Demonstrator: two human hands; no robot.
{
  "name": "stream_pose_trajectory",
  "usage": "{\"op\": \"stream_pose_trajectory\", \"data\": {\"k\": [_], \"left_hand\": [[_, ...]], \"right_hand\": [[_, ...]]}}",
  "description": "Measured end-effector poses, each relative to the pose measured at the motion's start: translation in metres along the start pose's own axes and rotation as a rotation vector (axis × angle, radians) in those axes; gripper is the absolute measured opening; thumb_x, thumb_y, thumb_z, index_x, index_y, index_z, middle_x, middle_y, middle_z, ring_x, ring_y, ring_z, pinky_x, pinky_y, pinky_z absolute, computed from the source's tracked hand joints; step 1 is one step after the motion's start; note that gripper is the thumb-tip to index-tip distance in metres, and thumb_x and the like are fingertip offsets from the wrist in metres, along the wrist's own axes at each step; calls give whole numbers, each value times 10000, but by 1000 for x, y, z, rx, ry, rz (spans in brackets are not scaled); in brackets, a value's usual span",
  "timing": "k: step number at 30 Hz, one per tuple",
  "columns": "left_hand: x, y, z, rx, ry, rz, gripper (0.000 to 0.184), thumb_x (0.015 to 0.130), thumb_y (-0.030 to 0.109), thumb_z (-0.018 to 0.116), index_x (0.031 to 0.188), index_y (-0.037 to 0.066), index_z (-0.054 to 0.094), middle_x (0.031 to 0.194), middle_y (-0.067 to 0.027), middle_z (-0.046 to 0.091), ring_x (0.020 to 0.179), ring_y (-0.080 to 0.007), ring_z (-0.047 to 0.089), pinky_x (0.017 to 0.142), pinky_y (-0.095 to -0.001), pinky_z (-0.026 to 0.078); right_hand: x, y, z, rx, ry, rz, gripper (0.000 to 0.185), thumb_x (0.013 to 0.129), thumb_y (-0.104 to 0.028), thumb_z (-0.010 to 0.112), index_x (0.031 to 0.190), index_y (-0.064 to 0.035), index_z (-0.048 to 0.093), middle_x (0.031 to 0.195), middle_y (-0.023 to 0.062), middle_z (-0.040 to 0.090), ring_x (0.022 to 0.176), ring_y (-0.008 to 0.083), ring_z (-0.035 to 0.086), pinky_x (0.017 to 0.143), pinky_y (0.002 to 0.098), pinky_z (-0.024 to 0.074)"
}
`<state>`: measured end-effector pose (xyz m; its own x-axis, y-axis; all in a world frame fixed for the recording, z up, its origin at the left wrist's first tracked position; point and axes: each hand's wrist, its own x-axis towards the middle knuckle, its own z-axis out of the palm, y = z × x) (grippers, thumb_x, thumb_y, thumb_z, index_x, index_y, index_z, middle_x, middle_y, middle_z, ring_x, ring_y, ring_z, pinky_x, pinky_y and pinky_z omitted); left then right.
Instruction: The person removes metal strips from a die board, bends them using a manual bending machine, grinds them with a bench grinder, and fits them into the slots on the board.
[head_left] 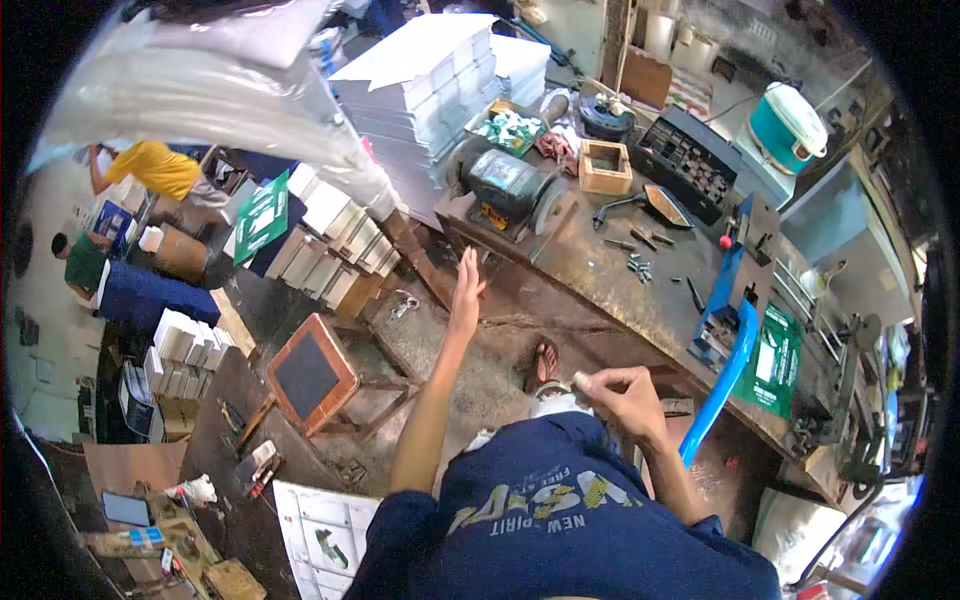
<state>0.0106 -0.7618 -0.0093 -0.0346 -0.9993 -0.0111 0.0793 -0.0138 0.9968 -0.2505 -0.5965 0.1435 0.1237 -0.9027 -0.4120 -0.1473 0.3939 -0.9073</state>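
Observation:
My left hand (467, 292) is raised in front of me over the floor, fingers stretched out and nothing in them. It is nearest to the edge of the workbench (585, 290) and the bench grinder (503, 180) on it. My right hand (625, 398) is near my waist, its thumb and fingers pinched together. A small pale bit shows at the fingertips, too small to name. Right of that hand, a blue curved lever (722, 385) reaches out from a blue hand press (727, 290) on the bench.
Stacked white sheets (415, 85) stand behind the grinder. On the bench are a wooden box (605, 167), a black organizer (690, 160) and small metal pieces (640, 266). A wooden stool (312, 375) stands at left. Two people work farther left, one in a yellow shirt (155, 170).

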Motion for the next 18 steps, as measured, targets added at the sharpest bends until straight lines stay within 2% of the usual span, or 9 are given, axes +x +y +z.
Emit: {"op": "stream_pose_trajectory", "data": {"k": [1,4,7,8,10,12,13,16,18], "left_hand": [[27,-11,8,1,-4,-9,704,1048,560,250,1581,112,143,1630,-94,200,1496,-220,206,1181,-432,269],[92,-45,34,-239,47,-13,756,1026,609,246,1586,122,103,1649,-74,124,1518,-203,105,1236,-440,59],[110,-93,47,-331,89,-106,757,1040,575,251,1584,93,38,1654,-102,48,1524,-212,17,1231,-374,15],[114,-97,49,-329,26,-151,757,1040,575,251,1584,93,38,1654,-102,48,1524,-212,17,1231,-374,15],[113,-110,41,-325,85,-225,756,1043,566,249,1580,72,50,1652,-120,38,1524,-227,19,1231,-370,3],[99,-73,59,-249,89,-213,762,1043,565,244,1578,65,35,1648,-147,30,1524,-238,18,1230,-361,-8],[96,-52,59,-205,72,-307,749,1048,555,235,1578,64,39,1647,-153,30,1523,-232,31,1231,-362,2],[96,-77,13,-66,-131,-251,695,1072,471,253,1572,41,35,1640,-121,140,1518,-223,90,1237,-374,74],[89,-19,13,111,-92,-126,555,1076,387,290,1456,-15,327,1449,-181,424,1327,-264,407,1124,-387,304]], "right_hand": [[18,7,-9,68,19,-5,289,872,-257,763,833,30,761,752,36,708,699,81,609,692,243,484],[57,-14,-33,273,38,-90,220,887,-140,735,994,52,735,925,78,726,840,114,652,788,248,512],[81,-28,-56,476,167,-108,267,890,-116,728,1074,74,695,1031,122,715,894,147,676,843,264,530],[88,-31,-63,632,120,-111,286,895,-113,722,1110,70,676,1073,140,701,915,163,680,855,273,537],[94,-36,-69,887,77,-115,304,902,-116,714,1143,59,652,1138,168,675,959,189,685,858,280,553],[105,-38,-71,1035,28,-193,258,948,-146,658,1127,38,631,1167,204,666,1023,215,692,844,276,577],[112,-39,-72,1042,44,-193,258,948,-146,658,1127,38,631,1167,204,666,1023,215,692,844,276,577],[117,-46,-66,1217,-55,-280,209,965,-143,631,1102,12,602,1206,209,643,1031,229,690,853,283,581],[121,-50,-59,1243,-63,-312,207,967,-146,629,1105,6,604,1205,205,644,1023,230,691,850,284,578]]}}
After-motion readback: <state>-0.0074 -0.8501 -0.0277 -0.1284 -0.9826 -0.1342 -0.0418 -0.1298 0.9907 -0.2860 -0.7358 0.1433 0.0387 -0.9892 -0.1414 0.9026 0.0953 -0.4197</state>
